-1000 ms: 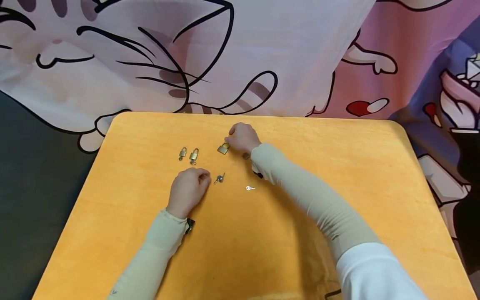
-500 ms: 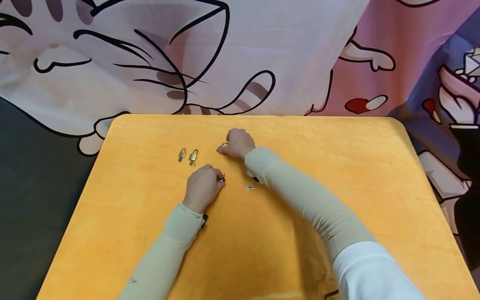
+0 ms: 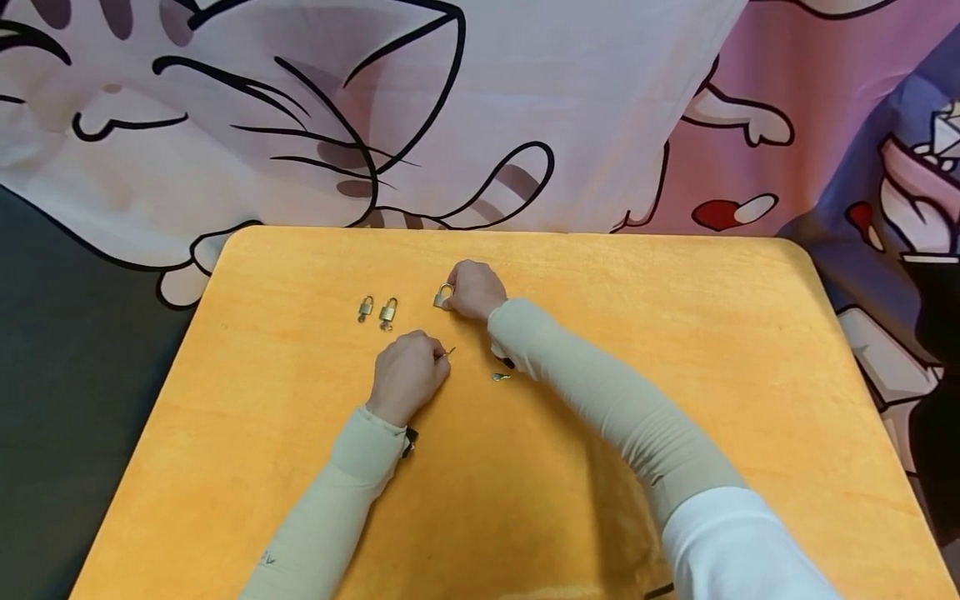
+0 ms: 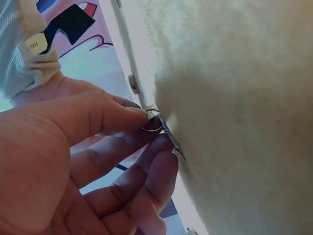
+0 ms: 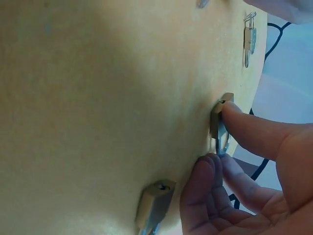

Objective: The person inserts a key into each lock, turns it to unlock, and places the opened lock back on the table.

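My left hand [image 3: 407,377] pinches a small ring of keys [image 4: 170,136] between thumb and fingers; in the head view one key [image 3: 450,352] sticks out past the fingertips. Farther back on the table, my right hand [image 3: 477,290] holds a brass padlock [image 3: 441,297]. In the right wrist view, the thumb presses that padlock's body [image 5: 215,120] near its keyhole end, and fingers touch the shackle. Nearby lies another padlock [image 5: 155,203], keyhole facing the camera, which the right hand hides in the head view.
Two padlocks [image 3: 387,312] with keys at their bottoms lie to the left. A loose silver key [image 3: 500,377] lies right of the left hand. All rest on a yellow table [image 3: 675,333], with a cartoon-printed cloth [image 3: 600,100] behind its far edge.
My left hand has moved right and picked up the ring of keys. My right hand has come slightly down and left and taken hold of the padlock, which has turned a little.
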Motion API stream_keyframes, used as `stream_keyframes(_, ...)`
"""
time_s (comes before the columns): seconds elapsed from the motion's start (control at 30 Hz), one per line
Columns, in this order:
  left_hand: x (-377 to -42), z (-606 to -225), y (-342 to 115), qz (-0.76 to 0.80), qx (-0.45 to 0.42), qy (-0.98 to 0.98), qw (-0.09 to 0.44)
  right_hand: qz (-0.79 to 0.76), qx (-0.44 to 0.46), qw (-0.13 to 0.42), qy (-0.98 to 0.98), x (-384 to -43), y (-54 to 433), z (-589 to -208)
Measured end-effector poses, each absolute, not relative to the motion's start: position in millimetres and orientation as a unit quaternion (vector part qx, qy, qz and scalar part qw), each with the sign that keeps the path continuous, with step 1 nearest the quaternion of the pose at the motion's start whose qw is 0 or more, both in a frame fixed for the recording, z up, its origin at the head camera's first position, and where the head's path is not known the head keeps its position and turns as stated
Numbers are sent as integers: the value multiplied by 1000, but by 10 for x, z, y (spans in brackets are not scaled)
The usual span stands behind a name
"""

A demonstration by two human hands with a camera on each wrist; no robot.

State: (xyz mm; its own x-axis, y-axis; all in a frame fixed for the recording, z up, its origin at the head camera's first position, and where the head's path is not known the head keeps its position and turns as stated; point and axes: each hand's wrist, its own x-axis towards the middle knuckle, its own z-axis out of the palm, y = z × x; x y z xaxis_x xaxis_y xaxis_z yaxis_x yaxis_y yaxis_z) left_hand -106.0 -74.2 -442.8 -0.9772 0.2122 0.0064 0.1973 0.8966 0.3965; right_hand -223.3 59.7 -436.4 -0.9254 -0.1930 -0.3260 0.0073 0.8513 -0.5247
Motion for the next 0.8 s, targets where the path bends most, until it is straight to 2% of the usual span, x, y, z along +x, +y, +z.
stream_keyframes(0.3,-1117,-4490,-783,258,90,961,27,-339,-68,158,925,-2186,641,-4420)
stream_keyframes(0.57,-1127,-4503,-807,322,97,942,-9,-366,-72,160,914,-2173,690,-4436)
stream_keyframes(0.8,-1145,-4479,-796,387,88,918,-15,-383,-59,137,912,-2146,781,-4392)
